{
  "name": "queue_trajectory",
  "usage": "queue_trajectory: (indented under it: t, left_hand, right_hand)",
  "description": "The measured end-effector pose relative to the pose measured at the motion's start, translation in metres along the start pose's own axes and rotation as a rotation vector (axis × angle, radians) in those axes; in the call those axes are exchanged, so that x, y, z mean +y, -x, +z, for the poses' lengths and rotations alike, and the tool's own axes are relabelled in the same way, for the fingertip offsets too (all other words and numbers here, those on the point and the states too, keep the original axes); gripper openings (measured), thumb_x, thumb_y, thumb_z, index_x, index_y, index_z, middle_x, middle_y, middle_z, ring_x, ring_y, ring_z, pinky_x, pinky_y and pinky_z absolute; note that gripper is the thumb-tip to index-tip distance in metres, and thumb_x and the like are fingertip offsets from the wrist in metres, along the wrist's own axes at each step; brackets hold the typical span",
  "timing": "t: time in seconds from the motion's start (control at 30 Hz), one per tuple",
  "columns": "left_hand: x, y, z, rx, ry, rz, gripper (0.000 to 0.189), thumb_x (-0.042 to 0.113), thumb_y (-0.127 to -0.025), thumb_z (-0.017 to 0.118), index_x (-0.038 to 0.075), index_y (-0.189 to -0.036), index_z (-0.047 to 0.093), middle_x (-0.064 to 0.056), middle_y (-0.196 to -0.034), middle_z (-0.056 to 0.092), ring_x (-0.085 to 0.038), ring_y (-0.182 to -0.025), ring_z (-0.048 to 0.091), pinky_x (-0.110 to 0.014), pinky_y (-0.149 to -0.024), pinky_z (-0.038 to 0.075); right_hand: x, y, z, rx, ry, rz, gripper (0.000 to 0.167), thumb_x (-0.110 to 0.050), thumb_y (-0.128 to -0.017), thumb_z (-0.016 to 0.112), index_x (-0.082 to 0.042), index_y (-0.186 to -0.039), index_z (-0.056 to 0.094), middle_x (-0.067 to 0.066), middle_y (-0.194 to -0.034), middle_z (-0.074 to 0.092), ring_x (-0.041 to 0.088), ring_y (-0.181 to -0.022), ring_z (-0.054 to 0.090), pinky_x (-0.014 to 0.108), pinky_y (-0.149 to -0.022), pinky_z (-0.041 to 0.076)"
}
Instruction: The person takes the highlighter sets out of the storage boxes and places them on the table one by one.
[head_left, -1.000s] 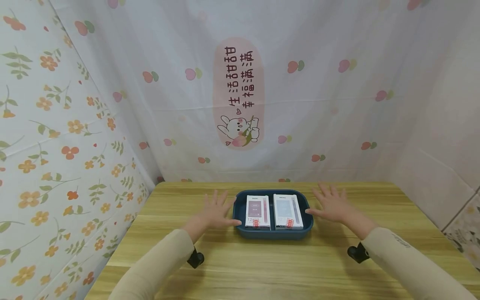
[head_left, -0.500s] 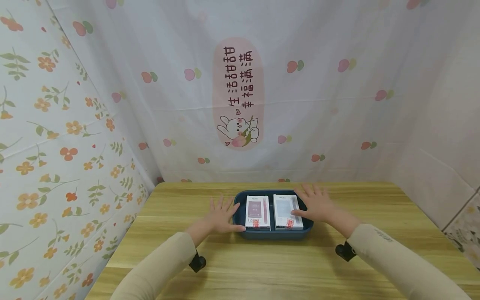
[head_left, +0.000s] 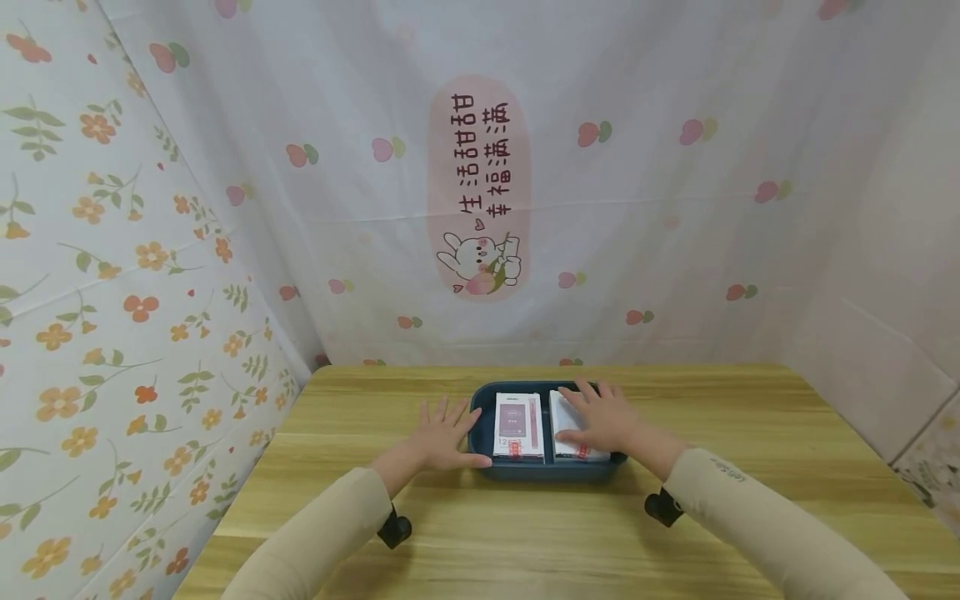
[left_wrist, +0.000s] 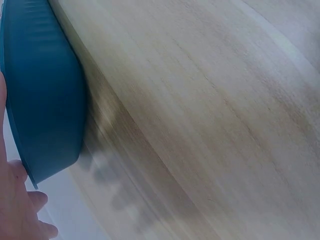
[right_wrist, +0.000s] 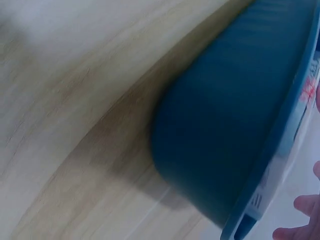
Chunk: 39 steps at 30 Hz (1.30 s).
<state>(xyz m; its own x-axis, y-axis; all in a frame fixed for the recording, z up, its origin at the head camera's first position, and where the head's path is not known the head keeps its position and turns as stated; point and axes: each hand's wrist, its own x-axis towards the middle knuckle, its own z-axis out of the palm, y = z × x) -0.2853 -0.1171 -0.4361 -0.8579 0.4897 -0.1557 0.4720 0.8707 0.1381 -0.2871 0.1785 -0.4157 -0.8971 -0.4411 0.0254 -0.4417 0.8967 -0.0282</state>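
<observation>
A dark blue two-compartment tray (head_left: pixel 555 473) stands on the wood-grain table, with one flat white box in each compartment. The left box (head_left: pixel 517 417) has a purple-pink panel and a red sticker; nothing covers it. At the tray's left end is my left hand (head_left: pixel 438 437), fingers spread, thumb and fingertips at the rim. My right hand (head_left: pixel 603 421) lies over the right box (head_left: pixel 567 422), fingers spread, hiding much of its face. In the right wrist view those fingertips (right_wrist: pixel 305 205) appear above the tray's edge, apart from the box in that picture.
The wooden table (head_left: pixel 517 542) stretches in front of the tray and to both sides. A printed curtain (head_left: pixel 637 208) hangs behind its back edge, and a flowered cloth (head_left: pixel 135 333) hangs on the left. A black wrist camera (head_left: pixel 395 529) sits under the left sleeve.
My right hand has moved left from beside the tray's right end to over the right box. My left hand has shifted slightly right, to the tray's left rim. Tray and boxes stay put.
</observation>
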Motion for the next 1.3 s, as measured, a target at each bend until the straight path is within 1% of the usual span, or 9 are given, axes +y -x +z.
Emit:
queue_trajectory:
  t: [0.2,0.47,0.67,0.83,0.97,1.13,1.2,1.3]
  left_hand:
    - [0.002,0.000,0.000,-0.010,0.017,-0.005,0.092,0.074,-0.077,0.043,0.019,-0.147,0.019,-0.012,-0.153,0.012,-0.045,-0.137,0.004,-0.066,-0.102,-0.002]
    - [0.001,-0.001,0.002,-0.013,0.018,0.007,0.092,0.074,-0.078,0.042,0.019,-0.148,0.018,-0.014,-0.152,0.014,-0.045,-0.137,0.005,-0.067,-0.101,-0.002]
    - [0.000,-0.002,0.004,-0.004,0.027,0.000,0.093,0.075,-0.077,0.042,0.020,-0.148,0.018,-0.014,-0.152,0.015,-0.045,-0.137,0.005,-0.067,-0.101,-0.002]
    - [-0.001,-0.003,0.004,0.004,0.029,-0.004,0.093,0.075,-0.077,0.042,0.020,-0.148,0.018,-0.013,-0.152,0.015,-0.045,-0.137,0.005,-0.067,-0.101,-0.002]
    - [-0.003,-0.003,0.004,0.006,0.025,0.000,0.093,0.076,-0.076,0.042,0.020,-0.147,0.019,-0.013,-0.152,0.015,-0.045,-0.137,0.006,-0.067,-0.101,-0.002]
    - [-0.004,-0.004,0.006,0.005,0.027,0.001,0.094,0.077,-0.075,0.040,0.020,-0.147,0.019,-0.013,-0.152,0.016,-0.045,-0.137,0.006,-0.067,-0.101,-0.001]
    - [-0.004,-0.004,0.007,0.004,0.030,-0.001,0.095,0.077,-0.075,0.040,0.020,-0.147,0.018,-0.013,-0.152,0.016,-0.045,-0.137,0.006,-0.067,-0.101,-0.001]
    - [-0.004,-0.003,0.007,0.005,0.033,-0.004,0.094,0.077,-0.075,0.040,0.021,-0.148,0.018,-0.013,-0.152,0.016,-0.044,-0.137,0.005,-0.067,-0.101,-0.002]
  right_hand:
    - [-0.006,-0.004,0.006,-0.014,-0.016,0.002,0.080,-0.064,-0.082,0.049,-0.012,-0.141,0.035,0.022,-0.145,0.028,0.052,-0.124,0.031,0.066,-0.097,0.022]
    - [-0.008,-0.005,0.007,-0.087,-0.032,0.034,0.082,-0.067,-0.081,0.045,-0.010,-0.140,0.037,0.022,-0.142,0.034,0.054,-0.117,0.038,0.065,-0.093,0.029]
    - [-0.008,-0.009,0.007,-0.114,-0.029,0.036,0.082,-0.067,-0.082,0.044,-0.009,-0.140,0.037,0.022,-0.143,0.033,0.053,-0.117,0.040,0.063,-0.094,0.031]
    - [-0.014,-0.012,0.002,-0.135,-0.072,0.073,0.082,-0.065,-0.081,0.049,-0.007,-0.139,0.038,0.024,-0.142,0.032,0.053,-0.119,0.038,0.065,-0.094,0.030]
    - [-0.022,-0.013,-0.003,-0.170,-0.121,0.120,0.079,-0.058,-0.083,0.053,-0.005,-0.139,0.037,0.024,-0.144,0.028,0.056,-0.121,0.032,0.065,-0.094,0.028]
    - [-0.029,-0.014,-0.005,-0.194,-0.155,0.164,0.076,-0.051,-0.083,0.058,-0.006,-0.140,0.036,0.023,-0.148,0.021,0.063,-0.122,0.022,0.065,-0.088,0.035]
    - [-0.031,-0.014,-0.005,-0.192,-0.160,0.179,0.076,-0.050,-0.082,0.060,-0.007,-0.140,0.036,0.024,-0.147,0.021,0.063,-0.121,0.021,0.065,-0.087,0.036]
    - [-0.033,-0.015,-0.006,-0.192,-0.162,0.188,0.077,-0.050,-0.080,0.061,-0.007,-0.139,0.037,0.028,-0.145,0.023,0.061,-0.120,0.027,0.067,-0.090,0.032]
